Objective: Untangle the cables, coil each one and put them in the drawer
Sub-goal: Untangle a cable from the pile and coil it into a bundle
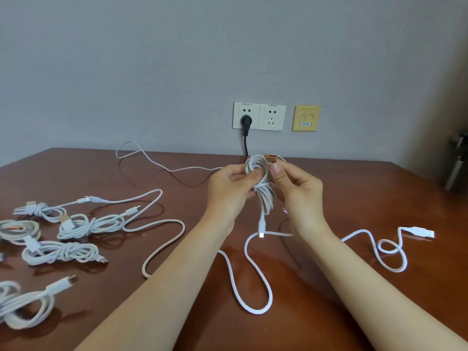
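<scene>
Above the brown table (101,173) I hold a coiled white cable (263,191). My left hand (230,188) grips the coil's upper loop. My right hand (296,191) pinches its orange-tipped plug (272,158) at the top. The cable's small connector (261,228) dangles below the coil. A loose white cable (255,282) snakes across the table beneath my arms to a USB plug (425,233) at the right. Several coiled white cables (60,252) lie at the left. Another loose cable (162,226) loops mid-left. No drawer is in view.
A thin white cable (141,154) trails along the table's back edge. A black plug (246,121) sits in the left wall socket, beside a second socket (272,117) and a yellow network plate (306,118). A dark metal object (458,158) stands at the far right.
</scene>
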A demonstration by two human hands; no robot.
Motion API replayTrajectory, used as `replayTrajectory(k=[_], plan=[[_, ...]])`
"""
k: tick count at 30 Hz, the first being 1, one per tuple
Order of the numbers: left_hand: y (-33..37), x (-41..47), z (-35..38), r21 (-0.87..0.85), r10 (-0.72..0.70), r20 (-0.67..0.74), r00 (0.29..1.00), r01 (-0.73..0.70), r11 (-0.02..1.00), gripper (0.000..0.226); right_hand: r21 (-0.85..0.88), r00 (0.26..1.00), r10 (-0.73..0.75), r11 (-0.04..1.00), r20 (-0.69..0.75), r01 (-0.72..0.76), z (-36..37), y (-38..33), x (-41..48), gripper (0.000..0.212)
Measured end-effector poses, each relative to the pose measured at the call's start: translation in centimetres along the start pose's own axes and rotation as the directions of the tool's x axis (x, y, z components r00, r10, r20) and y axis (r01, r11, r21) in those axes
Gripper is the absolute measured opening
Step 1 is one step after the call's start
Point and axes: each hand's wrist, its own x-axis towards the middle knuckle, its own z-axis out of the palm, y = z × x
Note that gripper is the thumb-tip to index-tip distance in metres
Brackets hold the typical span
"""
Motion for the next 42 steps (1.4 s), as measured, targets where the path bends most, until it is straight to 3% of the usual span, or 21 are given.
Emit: replayTrajectory(k=[2, 5, 9, 14, 20, 26, 29, 32, 36, 42], plan=[[-0.3, 0.0, 0.1, 0.005, 0.028, -0.069, 0.997, -0.027, 1.0, 0.027, -0.032, 0.997, 0.008, 0.999, -0.07, -0.01, 0.0, 0.0, 0.0, 0.015], [-0.8, -0.2, 0.2, 0.212, 0.185, -0.123, 0.975, -0.157, 0.965, 0.029, -0.138, 0.988, -0.006, 0.99, -0.152, -0.016, 0.2, 0.2, -0.2, 0.016], [-1.0, -0.8, 0.2, 0.555, 0.414, -0.068, 0.908, -0.311, 0.772, 0.02, -0.224, 0.987, -0.049, 0.974, -0.156, 0.013, 0.8, -0.1, -0.4, 0.021], [0.4, -2.3, 1.8, 0.665, 0.373, 0.044, 0.927, -0.306, 0.681, 0.039, -0.293, 0.981, -0.086, 0.955, -0.176, 0.032, 0.3, -0.6, -0.1, 0.023], [-0.1, -2.5, 2.0, 0.794, 0.245, 0.191, 0.95, -0.297, 0.531, 0.036, -0.304, 0.994, -0.06, 0.952, -0.096, 0.028, 0.6, -0.9, -0.6, 0.016], [0.2, -1.9, 0.9, 0.695, 0.218, 0.216, 0.952, -0.307, 0.651, 0.023, -0.189, 1.0, -0.005, 0.982, 0.001, 0.005, 0.9, -1.3, -0.3, 0.009], [0.2, -1.1, 0.4, 0.601, 0.221, 0.259, 0.94, -0.336, 0.725, 0.013, 0.133, 0.993, 0.12, 0.984, 0.016, -0.121, 0.5, -1.9, 0.2, 0.011], [0.3, -0.2, -0.1, 0.48, 0.203, 0.17, 0.964, -0.261, 0.838, 0.014, 0.34, 0.98, 0.199, 0.919, 0.031, -0.198, 0.4, -2.2, 0.2, 0.015], [0.2, 0.2, -0.5, 0.316, 0.155, 0.132, 0.979, -0.19, 0.929, 0.016, 0.331, 0.973, 0.227, 0.916, 0.046, -0.229, 0.7, -2.6, 0.1, 0.016], [-0.4, 0.3, -0.4, 0.301, 0.15, 0.198, 0.969, -0.205, 0.931, 0.021, 0.221, 0.957, 0.288, 0.932, 0.028, -0.287, -0.2, -3.4, 0.5, 0.008]])
